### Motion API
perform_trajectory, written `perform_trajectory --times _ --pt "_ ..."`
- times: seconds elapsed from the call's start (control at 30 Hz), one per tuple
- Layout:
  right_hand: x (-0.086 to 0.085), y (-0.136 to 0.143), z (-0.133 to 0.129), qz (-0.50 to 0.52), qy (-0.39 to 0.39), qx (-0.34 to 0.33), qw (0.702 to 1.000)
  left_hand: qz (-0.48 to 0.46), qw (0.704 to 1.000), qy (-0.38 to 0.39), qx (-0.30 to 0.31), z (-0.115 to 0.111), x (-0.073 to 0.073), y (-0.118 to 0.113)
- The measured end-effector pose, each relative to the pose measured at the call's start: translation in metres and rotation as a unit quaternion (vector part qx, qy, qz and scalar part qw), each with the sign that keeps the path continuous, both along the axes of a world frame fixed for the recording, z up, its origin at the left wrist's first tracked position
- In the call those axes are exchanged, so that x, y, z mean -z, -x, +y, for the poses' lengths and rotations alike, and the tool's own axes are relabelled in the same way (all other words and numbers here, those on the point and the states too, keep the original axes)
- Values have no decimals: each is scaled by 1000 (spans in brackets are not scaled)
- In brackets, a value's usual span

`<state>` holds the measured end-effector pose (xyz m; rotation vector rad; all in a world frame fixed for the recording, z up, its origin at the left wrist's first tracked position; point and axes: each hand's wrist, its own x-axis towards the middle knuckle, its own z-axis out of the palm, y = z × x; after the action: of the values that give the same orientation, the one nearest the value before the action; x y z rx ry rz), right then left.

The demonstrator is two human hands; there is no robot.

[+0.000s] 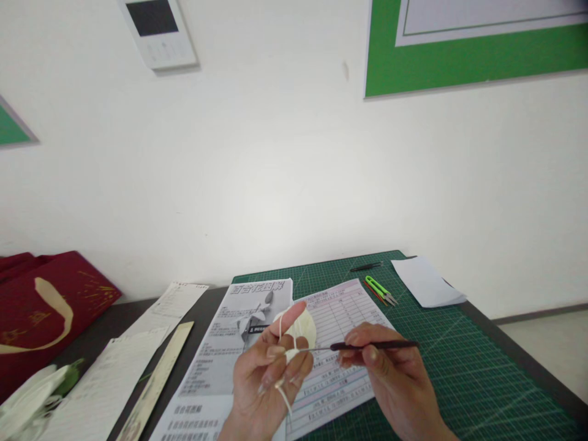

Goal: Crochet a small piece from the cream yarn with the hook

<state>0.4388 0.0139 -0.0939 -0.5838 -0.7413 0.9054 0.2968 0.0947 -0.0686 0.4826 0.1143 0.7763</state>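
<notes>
My left hand (271, 373) is raised palm up, its index finger stretched out with white yarn (281, 327) looped over it. Its thumb and other fingers pinch a small piece of white crochet work (291, 354), and a strand hangs down over the palm. My right hand (390, 367) is closed around the dark handle of a crochet hook (381, 345). The hook's thin metal shaft points left and reaches the work at the left fingertips. Behind the left hand sits a ball of cream yarn (307, 327), partly hidden by the fingers.
Printed sheets (206, 349) lie on a green cutting mat (441, 367). Green thread snips (379, 288), black tweezers (366, 267) and white paper (427, 282) lie farther back. At left are a ruler (158, 383), handwritten sheets (110, 380), a white flower (32, 395) and a red bag (59, 306).
</notes>
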Motion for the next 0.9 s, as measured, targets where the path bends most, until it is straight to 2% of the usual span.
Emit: perform_trajectory --times 0.13,0.27,0.37,0.57,0.7,0.9 --pt "2 2 7 147 88 -84 982 37 998 -45 -12 0 3 1" --pt "6 4 14 236 140 -129 953 112 980 -155 -60 -1 6 -3" --pt "7 7 15 250 153 -129 947 152 968 -191 -66 -2 12 -8" --pt "8 8 17 244 146 -103 953 178 961 -195 -83 -3 21 -11" --pt "8 7 17 236 146 -90 956 176 960 -194 -100 -3 19 -10" --pt "8 10 17 231 149 -102 956 154 971 -161 -83 0 14 -9"
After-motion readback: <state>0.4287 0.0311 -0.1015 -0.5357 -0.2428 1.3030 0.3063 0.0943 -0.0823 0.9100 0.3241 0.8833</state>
